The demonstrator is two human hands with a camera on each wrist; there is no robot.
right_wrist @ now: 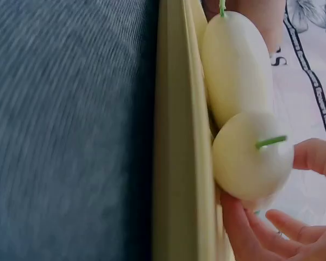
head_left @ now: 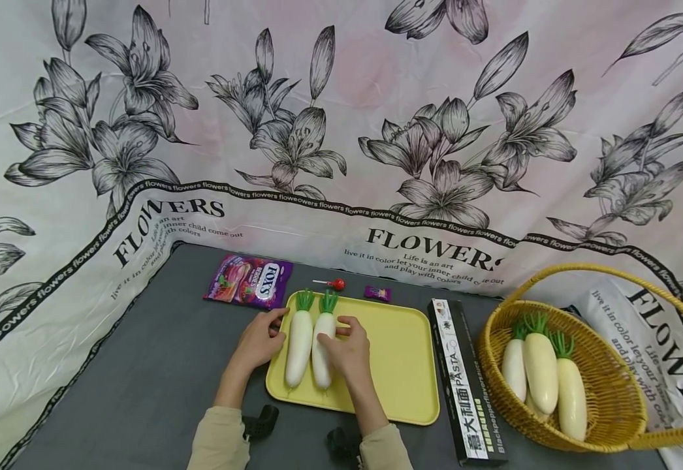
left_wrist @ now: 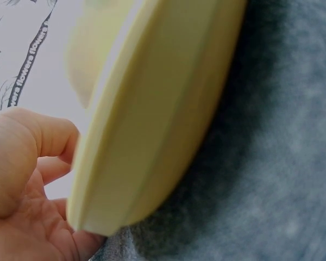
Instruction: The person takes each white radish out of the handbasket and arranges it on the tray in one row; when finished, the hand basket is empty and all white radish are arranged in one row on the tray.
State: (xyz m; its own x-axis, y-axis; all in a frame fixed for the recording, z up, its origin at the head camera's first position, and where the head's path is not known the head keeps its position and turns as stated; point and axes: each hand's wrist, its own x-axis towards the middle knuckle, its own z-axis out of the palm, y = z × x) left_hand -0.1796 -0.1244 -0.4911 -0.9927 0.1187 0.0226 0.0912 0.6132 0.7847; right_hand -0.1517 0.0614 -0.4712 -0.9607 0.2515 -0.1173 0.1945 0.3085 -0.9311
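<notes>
Two white radishes with green tops lie side by side on a yellow tray (head_left: 400, 352). My right hand (head_left: 349, 346) grips the right radish (head_left: 322, 352), thumb on its near side and fingers around the far side. In the right wrist view that radish (right_wrist: 250, 163) shows its root end, between thumb and fingers. At the tray's left rim is my left hand (head_left: 262, 339), its bent fingers close to the left radish (head_left: 299, 346). The left wrist view has this hand (left_wrist: 27, 185) beside the tray's outer wall (left_wrist: 152, 119), fingertips partly hidden behind the rim.
Behind the tray lie a purple candy bag (head_left: 249, 281), a red lollipop (head_left: 338, 284) and a small purple wrapped sweet (head_left: 377, 294). A long pasta box (head_left: 465, 385) stands along the tray's right side. Farther right, a wicker basket (head_left: 612, 398) holds several white radishes (head_left: 541, 372).
</notes>
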